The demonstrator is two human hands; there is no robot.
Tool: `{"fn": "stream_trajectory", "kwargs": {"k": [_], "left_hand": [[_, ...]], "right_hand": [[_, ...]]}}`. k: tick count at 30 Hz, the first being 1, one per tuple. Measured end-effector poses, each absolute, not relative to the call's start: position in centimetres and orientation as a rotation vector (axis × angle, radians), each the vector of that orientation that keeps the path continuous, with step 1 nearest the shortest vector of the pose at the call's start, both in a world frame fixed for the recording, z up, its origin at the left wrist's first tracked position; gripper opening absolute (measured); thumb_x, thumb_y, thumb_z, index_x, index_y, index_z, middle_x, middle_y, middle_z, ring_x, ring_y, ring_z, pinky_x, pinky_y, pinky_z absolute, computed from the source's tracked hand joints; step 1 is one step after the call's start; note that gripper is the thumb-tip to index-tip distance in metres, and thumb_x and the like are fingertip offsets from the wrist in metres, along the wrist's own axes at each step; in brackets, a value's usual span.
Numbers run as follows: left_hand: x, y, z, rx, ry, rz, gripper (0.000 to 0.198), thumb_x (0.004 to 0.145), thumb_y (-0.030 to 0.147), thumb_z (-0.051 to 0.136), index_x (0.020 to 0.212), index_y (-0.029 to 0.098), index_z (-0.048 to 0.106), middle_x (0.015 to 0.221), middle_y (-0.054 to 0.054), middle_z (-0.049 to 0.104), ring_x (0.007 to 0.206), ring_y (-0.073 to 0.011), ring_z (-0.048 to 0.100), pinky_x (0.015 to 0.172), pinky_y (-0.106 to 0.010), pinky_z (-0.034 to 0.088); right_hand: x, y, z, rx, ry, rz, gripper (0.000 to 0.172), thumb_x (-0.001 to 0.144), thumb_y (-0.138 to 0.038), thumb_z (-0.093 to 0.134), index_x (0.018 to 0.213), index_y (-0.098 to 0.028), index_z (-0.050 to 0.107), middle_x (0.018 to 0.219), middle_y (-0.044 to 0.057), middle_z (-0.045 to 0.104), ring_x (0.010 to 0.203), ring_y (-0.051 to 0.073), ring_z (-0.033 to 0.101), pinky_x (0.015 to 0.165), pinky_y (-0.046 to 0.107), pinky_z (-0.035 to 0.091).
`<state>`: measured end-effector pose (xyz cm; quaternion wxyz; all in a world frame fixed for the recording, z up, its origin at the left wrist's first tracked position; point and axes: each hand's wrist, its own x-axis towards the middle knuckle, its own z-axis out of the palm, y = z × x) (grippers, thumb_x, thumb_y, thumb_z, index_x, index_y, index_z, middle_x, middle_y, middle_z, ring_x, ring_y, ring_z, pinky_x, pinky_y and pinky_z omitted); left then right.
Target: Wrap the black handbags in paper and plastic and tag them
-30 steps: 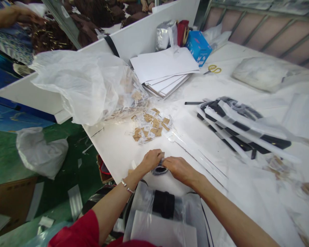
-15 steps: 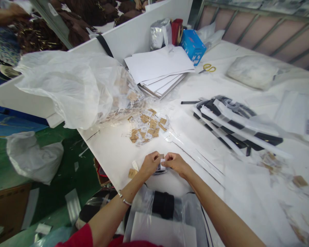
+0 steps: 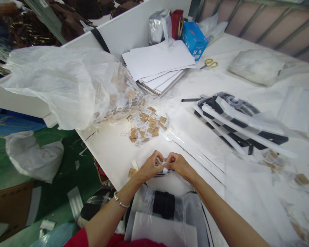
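Note:
My left hand [image 3: 151, 167] and my right hand [image 3: 179, 165] meet close to the table's near edge, their fingers closed in pinches around a small tag with a white slip [image 3: 165, 169]. Fingers cover most of it, and a dark, flat piece lies beneath. Just left of my left hand are a loose brown tag [image 3: 132, 172] and a white scrap [image 3: 135, 165]. Beyond the hands spreads a pile of brown tags [image 3: 152, 122] with white strings. A clear plastic bag [image 3: 180, 206] holding a black rolled item [image 3: 164, 204] and a white card lies below my hands.
A big translucent bag of tags [image 3: 67, 85] stands at left. White sheets [image 3: 159, 61], a blue box [image 3: 194, 39] and yellow-handled scissors [image 3: 210, 63] lie farther back. Black-and-white strips [image 3: 237, 123] are stacked at right. Part of another person shows at upper left.
Both hands stay over the same spot, with their fingers shifted on the small tag. The left fingers are more curled, and the brown piece between the hands is less visible. The view has shifted slightly.

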<state>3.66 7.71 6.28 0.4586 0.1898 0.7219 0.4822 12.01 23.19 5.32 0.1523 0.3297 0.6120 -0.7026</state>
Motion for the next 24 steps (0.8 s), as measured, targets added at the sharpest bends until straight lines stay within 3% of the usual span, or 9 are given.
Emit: {"fn": "stream_trajectory", "kwargs": {"k": [4, 7, 10, 13, 18, 21, 24], "left_hand": [[3.7, 7.8, 6.1, 0.418, 1.782, 1.136, 0.03, 0.069, 0.021, 0.059, 0.097, 0.02, 0.048, 0.057, 0.011, 0.04, 0.051, -0.0087, 0.037, 0.049, -0.02, 0.028], [3.4, 7.5, 6.4, 0.401, 1.778, 1.033, 0.032, 0.07, 0.03, 0.063, 0.1, 0.02, 0.053, 0.066, 0.007, 0.051, 0.059, -0.0106, 0.045, 0.054, -0.022, 0.033], [3.2, 7.3, 6.7, 0.46, 1.757, 0.894, 0.027, 0.071, 0.036, 0.063, 0.091, 0.019, 0.06, 0.075, 0.004, 0.057, 0.07, -0.0136, 0.051, 0.059, -0.024, 0.035], [3.4, 7.5, 6.7, 0.435, 1.796, 0.834, 0.021, 0.068, 0.034, 0.062, 0.082, 0.018, 0.06, 0.07, 0.004, 0.055, 0.067, -0.0139, 0.049, 0.059, -0.025, 0.033], [3.9, 8.1, 6.0, 0.28, 1.757, 0.985, 0.017, 0.065, 0.03, 0.057, 0.075, 0.017, 0.057, 0.065, 0.004, 0.05, 0.062, -0.0119, 0.044, 0.058, -0.024, 0.032], [3.9, 8.1, 5.8, 0.184, 1.68, 1.095, 0.019, 0.063, 0.03, 0.055, 0.075, 0.016, 0.058, 0.062, 0.005, 0.048, 0.058, -0.0108, 0.041, 0.057, -0.024, 0.031], [3.7, 8.1, 5.7, 0.136, 1.597, 1.139, 0.024, 0.06, 0.031, 0.06, 0.077, 0.015, 0.061, 0.063, 0.004, 0.052, 0.059, -0.0106, 0.043, 0.057, -0.024, 0.031]], "right_hand": [[12.3, 23.3, 5.4, 0.936, 1.759, -2.013, 0.032, 0.057, -0.02, 0.07, 0.082, -0.023, 0.05, 0.052, -0.011, 0.052, 0.048, 0.009, 0.045, 0.051, 0.022, 0.035], [12.4, 23.5, 5.5, 0.921, 1.817, -1.958, 0.033, 0.059, -0.017, 0.068, 0.088, -0.022, 0.053, 0.053, -0.011, 0.053, 0.048, 0.009, 0.045, 0.05, 0.022, 0.034], [12.3, 23.7, 5.6, 0.908, 1.862, -1.887, 0.028, 0.059, -0.013, 0.066, 0.086, -0.019, 0.059, 0.055, -0.009, 0.055, 0.048, 0.008, 0.046, 0.05, 0.022, 0.034], [11.9, 23.8, 6.0, 0.906, 1.933, -1.762, 0.024, 0.059, -0.009, 0.064, 0.081, -0.018, 0.064, 0.058, -0.007, 0.058, 0.05, 0.009, 0.048, 0.05, 0.022, 0.036], [12.0, 23.3, 6.9, 0.718, 2.352, -1.501, 0.017, 0.064, -0.007, 0.059, 0.071, -0.02, 0.068, 0.065, -0.002, 0.067, 0.06, 0.014, 0.059, 0.057, 0.024, 0.044], [12.8, 22.9, 6.9, 0.507, 2.706, -1.381, 0.021, 0.071, -0.006, 0.058, 0.073, -0.023, 0.071, 0.075, 0.0, 0.071, 0.073, 0.016, 0.065, 0.07, 0.027, 0.05], [14.0, 22.8, 6.7, 0.406, 2.828, -1.379, 0.019, 0.08, -0.011, 0.058, 0.078, -0.024, 0.072, 0.079, 0.001, 0.072, 0.075, 0.016, 0.067, 0.071, 0.027, 0.052]]}}
